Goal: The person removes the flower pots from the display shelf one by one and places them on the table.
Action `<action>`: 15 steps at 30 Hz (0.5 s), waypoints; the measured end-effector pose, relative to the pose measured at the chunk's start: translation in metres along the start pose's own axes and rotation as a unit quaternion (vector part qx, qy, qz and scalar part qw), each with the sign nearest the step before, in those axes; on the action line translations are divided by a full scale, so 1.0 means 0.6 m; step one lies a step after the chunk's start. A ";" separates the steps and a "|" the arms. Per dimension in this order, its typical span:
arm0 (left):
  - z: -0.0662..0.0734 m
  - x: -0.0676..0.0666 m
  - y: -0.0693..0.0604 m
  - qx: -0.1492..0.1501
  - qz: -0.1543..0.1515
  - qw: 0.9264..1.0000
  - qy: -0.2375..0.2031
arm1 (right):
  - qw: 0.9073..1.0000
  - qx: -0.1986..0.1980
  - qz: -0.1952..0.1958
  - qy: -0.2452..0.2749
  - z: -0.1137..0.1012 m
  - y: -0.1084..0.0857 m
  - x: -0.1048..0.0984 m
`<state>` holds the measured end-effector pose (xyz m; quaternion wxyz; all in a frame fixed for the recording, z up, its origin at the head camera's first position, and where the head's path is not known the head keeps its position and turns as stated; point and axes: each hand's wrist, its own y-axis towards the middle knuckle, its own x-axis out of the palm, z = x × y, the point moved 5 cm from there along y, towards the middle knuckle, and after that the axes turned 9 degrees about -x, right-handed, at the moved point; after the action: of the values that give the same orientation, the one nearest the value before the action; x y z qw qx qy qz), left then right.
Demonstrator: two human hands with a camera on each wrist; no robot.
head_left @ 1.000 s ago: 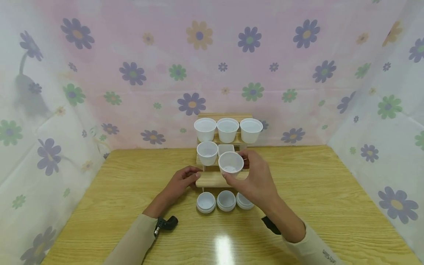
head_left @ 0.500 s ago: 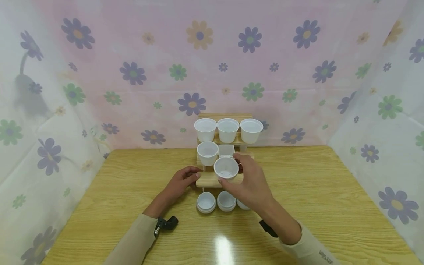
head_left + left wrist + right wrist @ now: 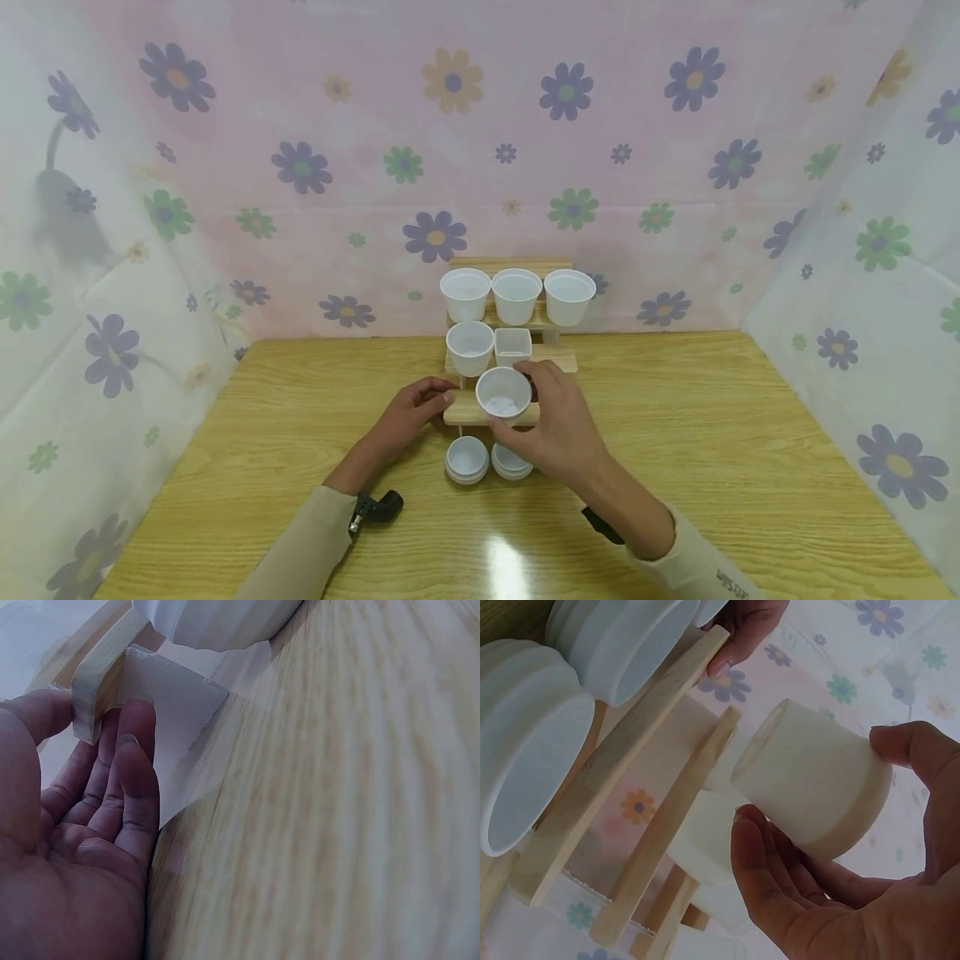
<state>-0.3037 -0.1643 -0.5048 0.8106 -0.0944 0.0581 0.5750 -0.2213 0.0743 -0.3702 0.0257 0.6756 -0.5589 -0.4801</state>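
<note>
Fingers and thumb of the right hand (image 3: 564,435), bowed to the cup's width, pinch the cup (image 3: 503,393) mouth up, apart from and above the front board (image 3: 464,409) of the stand (image 3: 557,359); the left hand (image 3: 407,413) pinches that board's left end.

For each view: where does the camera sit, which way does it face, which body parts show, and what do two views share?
Head: on the head, facing forward and down at the wooden rack; left hand, right hand and sleeves show.
Left wrist: on that wrist, facing the front board its hand grips; only that hand shows.
Right wrist: on that wrist, facing the white cup; right hand and part of the left show.
Head and right wrist share the cup.
</note>
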 end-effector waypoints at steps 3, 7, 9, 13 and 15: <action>0.000 0.000 0.000 -0.001 0.000 1.000 -0.001 | 1.000 0.011 -0.013 0.008 -0.003 -0.001 0.005; 0.001 0.000 -0.001 0.002 -0.002 1.000 -0.003 | 0.999 0.033 -0.027 0.022 -0.006 -0.004 0.012; 0.001 -0.001 0.000 0.003 -0.001 1.000 -0.004 | 0.999 0.033 -0.028 0.029 -0.008 -0.006 0.015; -0.001 -0.001 0.001 0.002 0.000 1.000 -0.002 | 0.999 0.024 -0.032 0.034 -0.010 -0.010 0.023; -0.002 0.000 0.001 0.000 0.000 1.000 -0.002 | 0.999 0.019 -0.034 0.038 -0.011 -0.011 0.027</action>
<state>-0.3041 -0.1645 -0.5061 0.8105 -0.0931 0.0564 0.5755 -0.2136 0.0610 -0.3807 0.0174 0.7124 -0.5433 -0.4439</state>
